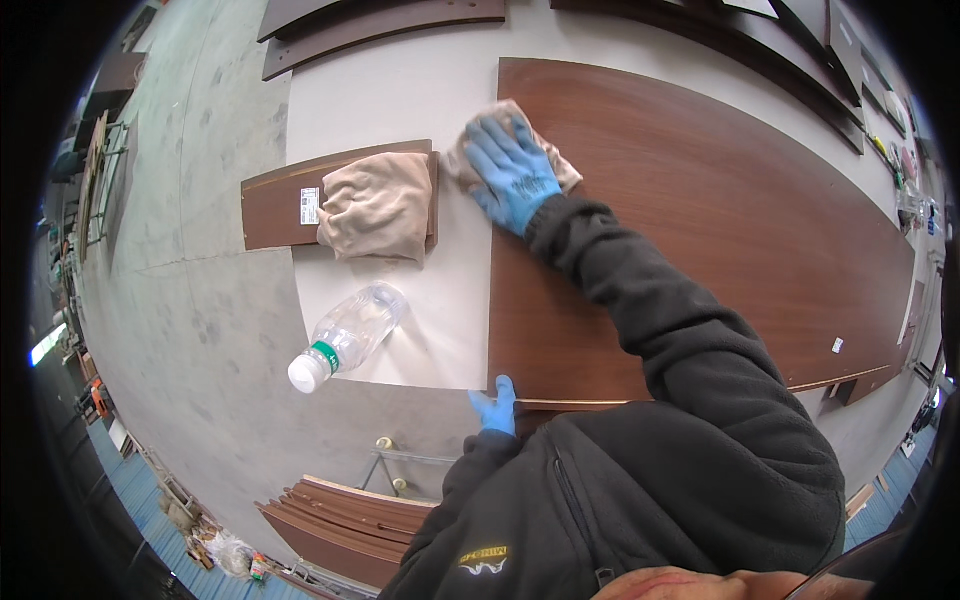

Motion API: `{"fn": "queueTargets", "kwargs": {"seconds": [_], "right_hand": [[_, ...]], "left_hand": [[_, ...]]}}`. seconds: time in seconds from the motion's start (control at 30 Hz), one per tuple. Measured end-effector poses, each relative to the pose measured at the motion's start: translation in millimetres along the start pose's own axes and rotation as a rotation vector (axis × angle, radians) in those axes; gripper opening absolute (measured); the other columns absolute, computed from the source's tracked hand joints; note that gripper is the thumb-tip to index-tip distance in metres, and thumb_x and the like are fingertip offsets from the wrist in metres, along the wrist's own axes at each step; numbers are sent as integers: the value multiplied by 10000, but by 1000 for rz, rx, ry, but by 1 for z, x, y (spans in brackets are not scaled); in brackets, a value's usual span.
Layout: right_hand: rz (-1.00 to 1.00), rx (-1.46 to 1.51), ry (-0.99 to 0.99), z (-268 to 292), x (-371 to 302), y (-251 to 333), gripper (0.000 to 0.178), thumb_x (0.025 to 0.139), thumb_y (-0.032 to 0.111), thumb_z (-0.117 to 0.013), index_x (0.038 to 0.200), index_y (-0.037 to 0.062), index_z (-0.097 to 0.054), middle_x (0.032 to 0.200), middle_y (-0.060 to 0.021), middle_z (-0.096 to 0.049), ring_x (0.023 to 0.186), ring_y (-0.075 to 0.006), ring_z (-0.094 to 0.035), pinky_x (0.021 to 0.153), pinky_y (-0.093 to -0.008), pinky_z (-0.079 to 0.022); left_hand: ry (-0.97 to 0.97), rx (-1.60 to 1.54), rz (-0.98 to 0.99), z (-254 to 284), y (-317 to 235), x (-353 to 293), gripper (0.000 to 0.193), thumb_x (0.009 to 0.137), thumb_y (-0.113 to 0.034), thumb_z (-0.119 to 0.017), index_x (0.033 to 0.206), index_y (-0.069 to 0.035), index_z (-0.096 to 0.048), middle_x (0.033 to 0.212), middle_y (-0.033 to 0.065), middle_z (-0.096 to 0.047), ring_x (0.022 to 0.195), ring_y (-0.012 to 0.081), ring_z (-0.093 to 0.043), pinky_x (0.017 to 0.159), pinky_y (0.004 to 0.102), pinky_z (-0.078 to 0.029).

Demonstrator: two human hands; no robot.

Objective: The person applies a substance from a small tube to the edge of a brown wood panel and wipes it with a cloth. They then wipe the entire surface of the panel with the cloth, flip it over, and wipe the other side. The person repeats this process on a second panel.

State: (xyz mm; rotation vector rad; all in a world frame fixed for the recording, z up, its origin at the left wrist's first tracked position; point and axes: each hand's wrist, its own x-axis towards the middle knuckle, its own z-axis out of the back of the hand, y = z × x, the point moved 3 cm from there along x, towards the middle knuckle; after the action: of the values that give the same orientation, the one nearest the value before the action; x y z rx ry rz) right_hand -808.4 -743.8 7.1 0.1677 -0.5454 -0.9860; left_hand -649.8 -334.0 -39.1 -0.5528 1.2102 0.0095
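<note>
My right hand [512,172], in a blue glove, presses a beige cloth [555,165] down at the left edge of a large brown wooden panel [700,240]. Its fingers lie over the cloth, which also reaches past that edge. At the panel's near left corner is my blue-gloved left hand [495,405], thumb and a finger apart, holding the edge; its other fingers are hidden. Left of the panel, a folded beige cloth [375,205] sits on a smaller brown board [280,208] with a white label. Nearer to me lies a clear plastic bottle [355,330] with a white cap.
The panel rests on a white-covered work surface [440,345]. Dark brown boards lie along the far side [390,35] and far right [720,50]. Below on my left, brown boards [350,520] are stacked near a metal frame [420,460]. Grey floor [190,300] stretches left.
</note>
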Motion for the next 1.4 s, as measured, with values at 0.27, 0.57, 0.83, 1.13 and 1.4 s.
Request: {"fn": "queueTargets", "kwargs": {"seconds": [0.27, 0.57, 0.83, 1.13, 1.4], "right_hand": [[-30, -47, 152, 40, 9, -16, 552, 905, 257, -729, 1395, 30, -616, 1539, -194, -581, 1476, -363, -521, 1289, -567, -287], [-257, -295, -252, 57, -26, -82, 469, 939, 260, -670, 1350, 41, -611, 1541, -191, -561, 1511, -384, -460, 1284, -614, -234], [-919, -335, -1, 43, 45, -133, 892, 850, 663, -720, 1507, 95, -515, 1527, -132, -454, 1570, -327, -280, 1304, -567, -73], [-745, -290, 19, 56, 29, -139, 726, 858, 487, -758, 1442, 88, -592, 1454, -85, -534, 1452, -286, -421, 1282, -460, -166], [-954, -223, 166, 59, 50, -136, 957, 839, 750, -658, 1511, 81, -530, 1477, -158, -508, 1518, -344, -357, 1268, -599, -123]], "left_hand": [[20, -98, -114, 10, -43, -17, 1064, 935, -278, -868, 1686, -72, -142, 1584, 189, -460, 1411, 296, -512, 1129, 451, -478], [-99, -82, -159, 10, -52, -7, 1181, 919, -234, -875, 1719, -59, -24, 1680, 191, -328, 1490, 314, -415, 1243, 474, -359], [32, -172, -108, 1, -72, -22, 1249, 923, -308, -876, 1713, -59, 59, 1683, 192, -312, 1499, 321, -376, 1254, 475, -334], [32, -176, -139, 5, -50, -3, 1211, 919, -208, -870, 1697, -111, 53, 1632, 193, -359, 1438, 326, -441, 1201, 475, -408], [83, -292, -21, 13, -4, 26, 1200, 895, -151, -879, 1684, -59, 19, 1605, 192, -385, 1420, 318, -450, 1205, 456, -400]]}}
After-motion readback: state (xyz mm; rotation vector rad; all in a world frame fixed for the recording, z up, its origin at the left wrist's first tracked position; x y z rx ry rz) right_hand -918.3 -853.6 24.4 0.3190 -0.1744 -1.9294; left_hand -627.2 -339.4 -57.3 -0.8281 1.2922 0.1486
